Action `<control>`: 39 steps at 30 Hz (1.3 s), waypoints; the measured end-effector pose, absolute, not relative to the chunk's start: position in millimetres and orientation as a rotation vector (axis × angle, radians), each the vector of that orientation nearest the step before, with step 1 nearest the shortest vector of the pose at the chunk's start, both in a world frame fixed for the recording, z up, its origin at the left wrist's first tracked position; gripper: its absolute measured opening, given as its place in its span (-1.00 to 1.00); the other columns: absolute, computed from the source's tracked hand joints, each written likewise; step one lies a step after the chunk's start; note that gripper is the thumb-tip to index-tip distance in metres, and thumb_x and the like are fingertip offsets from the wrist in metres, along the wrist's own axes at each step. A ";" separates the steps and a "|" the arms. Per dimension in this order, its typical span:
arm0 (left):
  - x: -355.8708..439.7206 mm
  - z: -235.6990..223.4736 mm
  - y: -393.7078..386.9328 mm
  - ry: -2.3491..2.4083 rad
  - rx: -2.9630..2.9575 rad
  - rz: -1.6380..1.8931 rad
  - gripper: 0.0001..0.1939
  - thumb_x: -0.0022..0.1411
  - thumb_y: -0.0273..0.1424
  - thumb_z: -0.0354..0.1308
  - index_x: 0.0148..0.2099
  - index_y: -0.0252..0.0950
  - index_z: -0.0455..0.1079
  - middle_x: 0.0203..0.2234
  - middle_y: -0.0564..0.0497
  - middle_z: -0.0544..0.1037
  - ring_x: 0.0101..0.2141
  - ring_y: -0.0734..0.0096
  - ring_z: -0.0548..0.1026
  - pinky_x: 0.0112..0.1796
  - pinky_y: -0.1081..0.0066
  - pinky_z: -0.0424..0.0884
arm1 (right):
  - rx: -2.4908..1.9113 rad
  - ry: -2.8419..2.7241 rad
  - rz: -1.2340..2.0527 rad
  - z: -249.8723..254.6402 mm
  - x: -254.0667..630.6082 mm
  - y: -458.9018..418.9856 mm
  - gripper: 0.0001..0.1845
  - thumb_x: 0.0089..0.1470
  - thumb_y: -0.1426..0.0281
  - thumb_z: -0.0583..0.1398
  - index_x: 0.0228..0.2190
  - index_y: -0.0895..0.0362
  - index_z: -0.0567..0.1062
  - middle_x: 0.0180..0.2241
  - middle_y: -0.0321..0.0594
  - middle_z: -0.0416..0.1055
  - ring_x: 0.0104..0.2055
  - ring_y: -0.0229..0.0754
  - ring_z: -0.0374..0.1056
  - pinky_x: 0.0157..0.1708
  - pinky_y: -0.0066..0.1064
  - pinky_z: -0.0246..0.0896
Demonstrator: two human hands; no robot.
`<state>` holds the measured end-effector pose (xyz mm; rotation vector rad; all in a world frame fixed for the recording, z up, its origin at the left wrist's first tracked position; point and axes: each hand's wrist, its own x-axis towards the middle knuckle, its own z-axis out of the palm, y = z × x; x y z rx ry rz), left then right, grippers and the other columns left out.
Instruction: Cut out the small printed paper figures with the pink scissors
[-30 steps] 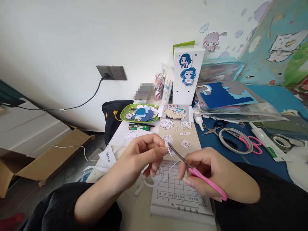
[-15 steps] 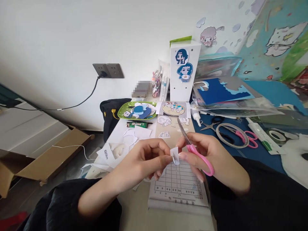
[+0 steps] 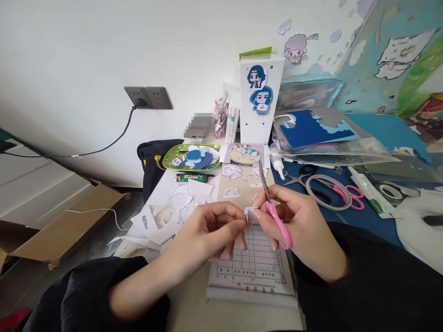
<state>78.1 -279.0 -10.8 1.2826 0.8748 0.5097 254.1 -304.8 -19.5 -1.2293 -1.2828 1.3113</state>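
Observation:
My right hand (image 3: 294, 221) holds pink-handled scissors (image 3: 275, 216), their blades pointing up and away. The same hand pinches a small piece of white paper (image 3: 249, 210) with a dark line on it between thumb and finger. My left hand (image 3: 211, 235) has its thumb and index finger together at the paper's lower left edge, its other fingers loosely curled. Beneath both hands lies a pad with a printed table (image 3: 252, 263). Just beyond are small paper cut-outs with line drawings (image 3: 231, 192).
A green tray (image 3: 168, 159) holds blue and white cut-outs. Paper scraps (image 3: 180, 203) lie at left. To the right are black scissors (image 3: 301, 177), a tape ring (image 3: 311, 191), more pink scissors (image 3: 356, 198) and a glue tube (image 3: 368, 191). A white box (image 3: 258, 127) stands behind.
The small paper has turned and now shows less of its face, held mostly in my right fingers. The scissors have tilted more upright. The view has shifted slightly to the right.

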 end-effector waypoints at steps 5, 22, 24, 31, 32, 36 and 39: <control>82.6 -10.7 -280.2 0.936 1.241 0.524 -0.84 0.14 -0.32 0.17 -0.36 -0.33 0.36 -0.63 0.11 0.48 -0.70 0.66 0.30 -0.70 0.64 0.13 | -1.275 -1.283 1.286 -17.1 249.7 -306.6 -0.84 -0.12 0.44 0.27 -0.50 0.12 0.35 -0.72 -0.45 0.20 -0.75 -0.40 0.07 -0.76 -0.55 0.00; 78.7 -9.8 -280.3 0.848 1.185 0.591 -0.85 0.18 -0.35 0.11 -0.36 -0.34 0.38 -0.62 0.07 0.50 -0.68 0.60 0.34 -0.69 0.62 0.18 | -1.257 -1.330 1.180 -16.7 251.6 -308.8 -0.92 -0.02 0.47 0.20 -0.46 0.13 0.35 -0.69 -0.46 0.18 -0.74 -0.42 0.09 -0.73 -0.56 0.01; 78.6 -10.2 -280.5 0.841 1.187 0.600 -0.85 0.19 -0.36 0.10 -0.34 -0.34 0.39 -0.62 0.07 0.50 -0.68 0.59 0.35 -0.70 0.61 0.18 | -1.262 -1.341 1.161 -14.6 251.5 -309.8 -0.92 -0.02 0.46 0.20 -0.47 0.13 0.35 -0.68 -0.44 0.19 -0.74 -0.42 0.10 -0.73 -0.54 0.02; 76.6 -11.4 -280.9 0.816 1.179 0.605 -0.87 0.19 -0.39 0.09 -0.29 -0.33 0.43 -0.61 0.06 0.52 -0.68 0.60 0.35 -0.68 0.62 0.20 | -1.250 -1.380 1.149 -12.8 251.3 -310.1 -0.92 -0.03 0.49 0.19 -0.47 0.13 0.34 -0.64 -0.40 0.25 -0.71 -0.40 0.12 -0.72 -0.52 0.08; 76.2 -11.4 -281.3 0.809 1.181 0.605 -0.86 0.20 -0.39 0.09 -0.28 -0.33 0.44 -0.61 0.06 0.52 -0.68 0.60 0.36 -0.68 0.62 0.20 | -1.248 -1.382 1.151 -12.7 251.3 -310.1 -0.91 -0.03 0.49 0.19 -0.48 0.13 0.33 -0.64 -0.39 0.26 -0.71 -0.40 0.12 -0.72 -0.52 0.09; 75.5 -11.1 -282.6 0.804 1.192 0.607 -0.84 0.21 -0.38 0.08 -0.27 -0.33 0.45 -0.61 0.05 0.51 -0.68 0.60 0.35 -0.68 0.61 0.20 | -1.232 -1.393 1.166 -11.8 251.2 -310.3 -0.90 -0.05 0.51 0.19 -0.48 0.13 0.33 -0.60 -0.37 0.32 -0.70 -0.40 0.14 -0.72 -0.53 0.12; 75.7 -10.3 -282.7 0.810 1.200 0.601 -0.82 0.21 -0.36 0.08 -0.30 -0.34 0.45 -0.62 0.05 0.51 -0.68 0.59 0.35 -0.69 0.61 0.20 | -1.227 -1.400 1.164 -11.9 251.2 -310.6 -0.89 -0.05 0.52 0.19 -0.48 0.13 0.33 -0.57 -0.35 0.35 -0.68 -0.40 0.16 -0.72 -0.54 0.15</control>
